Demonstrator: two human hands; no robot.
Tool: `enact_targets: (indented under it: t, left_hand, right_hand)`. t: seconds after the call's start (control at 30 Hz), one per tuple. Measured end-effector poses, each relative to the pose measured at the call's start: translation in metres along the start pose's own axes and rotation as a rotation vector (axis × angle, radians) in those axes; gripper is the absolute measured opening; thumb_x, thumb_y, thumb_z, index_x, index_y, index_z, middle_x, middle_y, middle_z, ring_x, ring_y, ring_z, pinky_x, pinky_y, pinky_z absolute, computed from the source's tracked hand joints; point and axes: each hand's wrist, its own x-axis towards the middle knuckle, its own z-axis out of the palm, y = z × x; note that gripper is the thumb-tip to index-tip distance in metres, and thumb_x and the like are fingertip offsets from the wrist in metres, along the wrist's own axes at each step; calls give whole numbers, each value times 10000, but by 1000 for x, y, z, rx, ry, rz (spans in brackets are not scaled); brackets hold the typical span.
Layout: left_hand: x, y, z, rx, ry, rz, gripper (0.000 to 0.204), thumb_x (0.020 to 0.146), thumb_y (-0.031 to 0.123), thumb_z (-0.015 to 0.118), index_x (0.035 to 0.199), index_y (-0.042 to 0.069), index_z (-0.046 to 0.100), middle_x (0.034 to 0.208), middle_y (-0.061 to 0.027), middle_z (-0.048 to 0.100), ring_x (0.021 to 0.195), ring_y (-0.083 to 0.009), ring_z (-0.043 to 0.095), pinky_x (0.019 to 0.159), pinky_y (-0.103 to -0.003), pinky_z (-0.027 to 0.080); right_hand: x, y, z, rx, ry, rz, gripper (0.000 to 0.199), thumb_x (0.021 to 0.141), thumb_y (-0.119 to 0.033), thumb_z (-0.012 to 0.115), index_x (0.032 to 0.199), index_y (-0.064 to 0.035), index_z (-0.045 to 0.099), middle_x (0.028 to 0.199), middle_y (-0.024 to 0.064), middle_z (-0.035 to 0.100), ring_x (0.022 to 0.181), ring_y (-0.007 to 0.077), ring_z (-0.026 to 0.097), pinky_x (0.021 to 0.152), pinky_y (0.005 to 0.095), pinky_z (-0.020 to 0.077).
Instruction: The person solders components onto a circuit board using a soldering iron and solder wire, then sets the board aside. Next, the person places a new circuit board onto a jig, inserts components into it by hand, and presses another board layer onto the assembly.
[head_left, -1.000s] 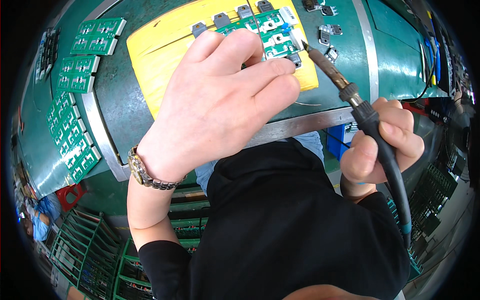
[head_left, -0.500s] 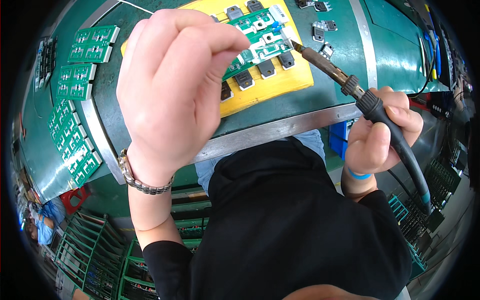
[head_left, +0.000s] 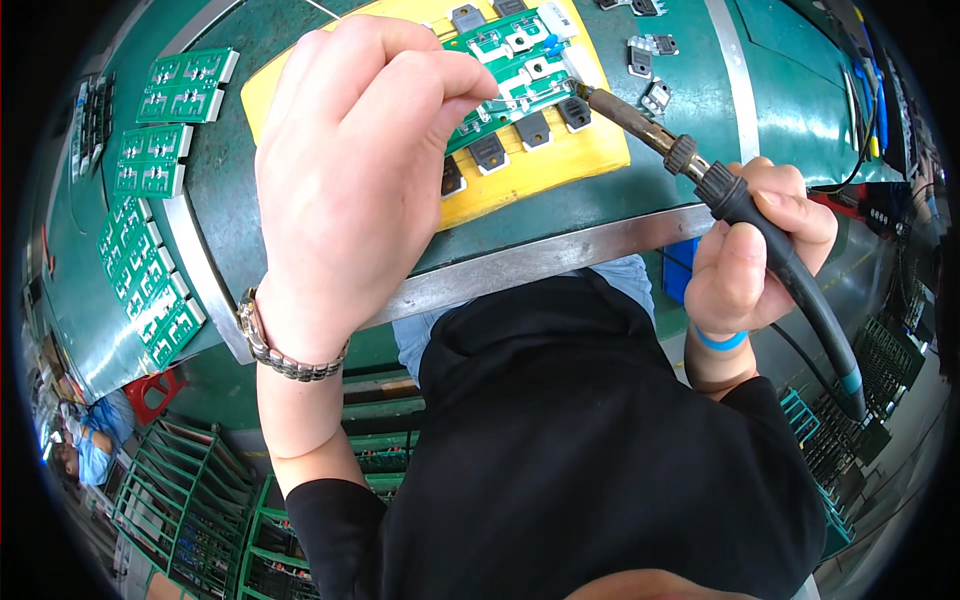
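Note:
My left hand (head_left: 350, 170) is closed in a pinch on thin solder wire (head_left: 322, 9). The wire's other end sticks out past the fingertips, over the green circuit board (head_left: 484, 48). In my right hand (head_left: 765, 245) is a soldering iron (head_left: 738, 203) with a black grip, fingers wrapped round it. Its tip meets the board's right end, close to the wire's end. Beneath the board lies a yellow block (head_left: 610, 145), and black transistors (head_left: 488, 153) line the board's edges. The left hand covers the board's left part.
Several green boards (head_left: 153, 160) lie in a column on the bench's left. Loose transistors (head_left: 640, 58) sit right of the block. A metal strip (head_left: 540, 250) edges the bench in front of me. Green racks (head_left: 180, 495) stand at lower left; a blue bin (head_left: 680, 270) is below the edge.
The iron and my right hand have shifted slightly left, and the tip now sits lower on the board's right end. My left hand has moved a little to the right.

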Motion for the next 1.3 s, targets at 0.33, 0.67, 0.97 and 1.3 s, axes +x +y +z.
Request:
enact_targets:
  t: [0.33,0.67,0.97,1.3]
  left_hand:
    - [-13,-2,19,-100,168,-41,143,798,-54,715,906,39,711,912,-76,645,846,-228,623,741,-311,495]
    - [-2,6,12,-140,203,10,148,795,-12,736,912,77,724,921,-58,649,859,-234,620,769,-329,480]
    - [0,10,9,60,-34,-122,140,808,-24,730,921,59,722,915,-67,651,853,-227,628,746,-313,494]
    - [-6,0,19,-6,115,22,144,801,-33,732,916,55,725,914,-65,653,848,-225,629,749,-313,496]
  right_hand:
    - [2,-1,-5,-68,-65,-25,347,860,-71,669,1131,-19,460,836,104,550,676,134,498,632,265,424]
    - [8,-7,-4,-120,-138,-56,365,846,-68,683,1132,-28,461,821,88,535,664,135,504,624,264,432]
    - [7,-6,-3,-119,-141,-44,366,848,-76,693,1129,-26,463,831,84,538,665,141,509,630,274,435]
    - [7,-5,-4,-94,-126,-82,379,854,-98,701,1146,-41,467,854,81,548,671,149,504,632,294,423]
